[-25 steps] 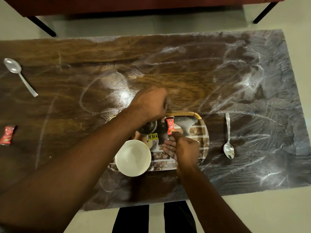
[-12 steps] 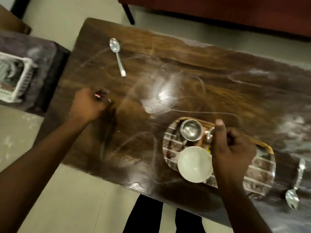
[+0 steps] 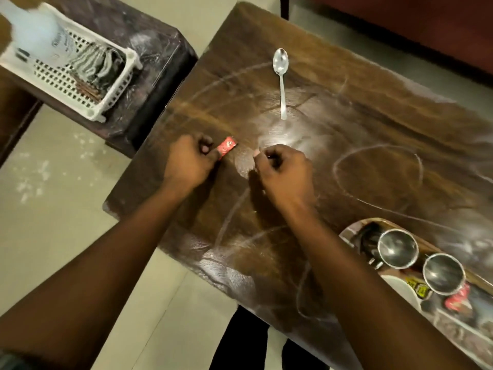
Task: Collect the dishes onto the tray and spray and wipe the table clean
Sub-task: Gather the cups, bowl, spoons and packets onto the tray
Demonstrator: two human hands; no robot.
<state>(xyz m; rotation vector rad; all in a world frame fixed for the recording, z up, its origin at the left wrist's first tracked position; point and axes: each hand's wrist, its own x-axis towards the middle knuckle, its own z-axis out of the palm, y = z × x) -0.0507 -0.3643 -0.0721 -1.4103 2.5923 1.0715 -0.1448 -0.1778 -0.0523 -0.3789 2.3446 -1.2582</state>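
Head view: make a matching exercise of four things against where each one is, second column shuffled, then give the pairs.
Things:
1. red sachet
2. spoon
3. two steel cups
4. striped cloth

Places:
A. in the white basket on the side stand
B. on the tray at the table's near right
C. pinched in the left hand
D. lying alone on the table, beyond both hands

Pairs: 1-C, 2-D, 3-B, 4-A
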